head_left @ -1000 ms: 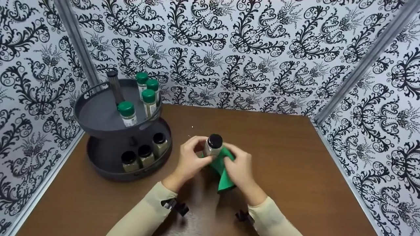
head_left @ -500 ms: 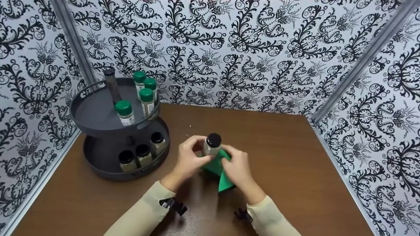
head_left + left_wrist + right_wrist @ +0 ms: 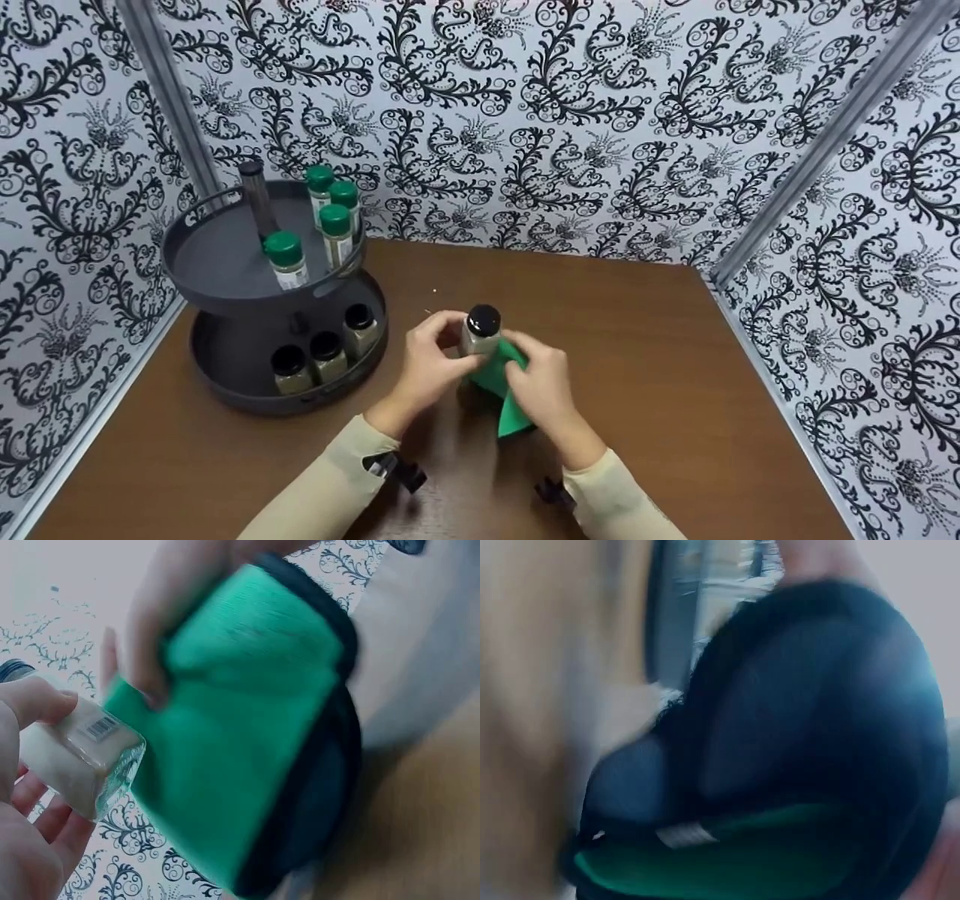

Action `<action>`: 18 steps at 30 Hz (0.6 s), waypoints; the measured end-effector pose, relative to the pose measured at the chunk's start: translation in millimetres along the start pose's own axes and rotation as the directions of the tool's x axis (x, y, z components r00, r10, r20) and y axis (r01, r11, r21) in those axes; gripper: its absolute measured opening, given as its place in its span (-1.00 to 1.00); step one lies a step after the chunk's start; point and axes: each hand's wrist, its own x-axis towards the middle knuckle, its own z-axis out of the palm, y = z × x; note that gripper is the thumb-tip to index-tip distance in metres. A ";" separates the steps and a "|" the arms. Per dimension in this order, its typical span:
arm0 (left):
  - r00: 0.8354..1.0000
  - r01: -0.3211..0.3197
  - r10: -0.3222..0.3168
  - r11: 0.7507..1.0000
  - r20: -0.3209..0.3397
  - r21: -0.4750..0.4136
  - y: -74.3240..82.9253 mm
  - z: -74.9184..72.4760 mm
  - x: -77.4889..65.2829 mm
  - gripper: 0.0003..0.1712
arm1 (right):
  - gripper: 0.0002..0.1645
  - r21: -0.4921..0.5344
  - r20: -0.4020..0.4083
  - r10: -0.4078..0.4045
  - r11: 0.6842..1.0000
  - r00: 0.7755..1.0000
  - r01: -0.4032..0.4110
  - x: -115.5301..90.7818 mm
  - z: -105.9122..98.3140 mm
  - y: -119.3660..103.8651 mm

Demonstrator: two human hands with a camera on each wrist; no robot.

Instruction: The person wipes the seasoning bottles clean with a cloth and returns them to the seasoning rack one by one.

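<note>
My left hand [image 3: 431,364] grips a clear spice jar [image 3: 478,343] with a black lid, pinched between thumb and fingers above the table. In the left wrist view the jar [image 3: 79,746] lies tilted, pale contents and a barcode label showing. A green cloth [image 3: 512,415] with dark edging is gripped by my right hand [image 3: 546,379], close against the jar's right side. The left wrist view shows the cloth [image 3: 225,727] spread out beside the jar's base. Seen from the right wrist, the cloth's dark side [image 3: 795,705] covers much of the view, blurred, with the jar hidden.
A dark two-tier round stand [image 3: 217,259] is at the left. Several green-lidded jars [image 3: 336,229] stand on its upper tier, and three black-lidded jars [image 3: 328,356] on the lower. Patterned walls [image 3: 480,135] enclose the brown table [image 3: 637,360] at the back and sides.
The jar has shifted slightly left, and its black lid now tips a little differently. The cloth's hanging folds have changed shape. Both hands keep their hold; the head view has moved slightly.
</note>
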 end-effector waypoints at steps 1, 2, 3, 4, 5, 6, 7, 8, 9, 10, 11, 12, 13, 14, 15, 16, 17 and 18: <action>1.000 -0.003 0.003 1.000 0.000 0.007 -2.2 0.7 -0.4 -0.41 | -0.48 0.045 -0.038 -0.002 0.999 0.999 0.003 0.0 -3.6 -3.1; 1.000 -0.007 0.007 1.000 0.001 0.006 -3.5 1.1 -0.5 -0.41 | -0.47 0.086 -0.072 -0.009 0.996 0.997 0.015 -0.1 -6.5 -6.0; 1.000 -0.010 0.010 1.000 0.002 0.000 -4.6 1.2 -0.6 -0.41 | -0.48 0.115 -0.094 -0.016 0.993 0.995 0.027 -0.3 -8.4 -7.9; 1.000 -0.011 0.011 1.000 0.000 -0.010 -5.1 1.1 -0.8 -0.41 | -0.48 0.130 -0.101 -0.026 0.991 0.995 0.039 -0.5 -8.9 -8.3; 1.000 -0.007 0.007 1.000 -0.001 -0.019 -5.5 0.8 -1.0 -0.42 | -0.50 0.122 -0.090 -0.029 0.992 0.996 0.040 -0.6 -8.4 -7.9; 1.000 -0.001 0.001 1.000 0.000 -0.030 -5.2 0.1 -0.9 -0.42 | -0.51 0.105 -0.061 -0.025 0.994 0.998 0.031 -0.5 -7.0 -6.3; 1.000 0.008 -0.008 0.999 0.004 -0.046 -4.9 -0.7 -0.8 -0.43 | -0.51 0.080 -0.021 -0.013 0.997 1.000 0.015 0.2 -4.7 -2.9; 1.000 0.018 -0.018 0.998 0.009 -0.061 -4.8 -1.4 -0.7 -0.43 | -0.51 0.056 0.022 0.008 0.998 1.000 -0.009 1.4 -2.1 1.7; 0.999 0.031 -0.030 0.997 0.014 -0.071 -5.6 -1.9 -0.9 -0.43 | -0.51 0.033 0.064 0.035 0.999 0.997 -0.037 3.1 0.0 6.5; 0.999 0.044 -0.042 0.996 0.023 -0.077 -7.1 -2.2 -1.1 -0.44 | -0.51 0.014 0.099 0.064 0.998 0.993 -0.066 5.1 0.9 10.8; 0.998 0.054 -0.052 0.996 0.032 -0.070 -9.8 -2.3 -1.4 -0.44 | -0.51 0.001 0.121 0.096 0.995 0.988 -0.096 7.6 0.9 15.1; 0.997 0.063 -0.060 0.996 0.040 -0.062 -13.5 -2.1 -1.6 -0.45 | -0.50 -0.002 0.129 0.129 0.992 0.983 -0.129 10.0 0.2 19.4; 0.996 0.074 -0.071 0.996 0.045 -0.052 -18.4 -1.6 -2.0 -0.45 | -0.50 0.003 0.122 0.160 0.987 0.979 -0.162 12.5 -1.5 23.1; 0.995 0.085 -0.083 0.996 0.048 -0.040 -24.1 -0.9 -2.3 -0.46 | -0.50 0.013 0.107 0.187 0.982 0.977 -0.190 14.8 -4.1 25.9; 0.994 0.096 -0.095 0.995 0.050 -0.025 -30.5 -0.3 -2.7 -0.47 | -0.49 0.025 0.086 0.209 0.977 0.974 -0.212 16.9 -7.5 27.9; 0.993 0.108 -0.107 0.994 0.049 -0.009 -37.3 0.3 -3.1 -0.48 | -0.49 0.033 0.062 0.227 0.973 0.972 -0.229 18.7 -11.0 29.7; 0.991 0.122 -0.122 0.992 0.045 0.006 -44.1 0.7 -3.7 -0.49 | -0.48 0.037 0.041 0.242 0.969 0.969 -0.244 20.3 -14.3 31.6; 0.989 0.142 -0.142 0.990 0.039 0.012 -50.5 1.0 -4.2 -0.50 | -0.48 0.043 0.027 0.257 0.965 0.966 -0.258 21.5 -17.6 32.8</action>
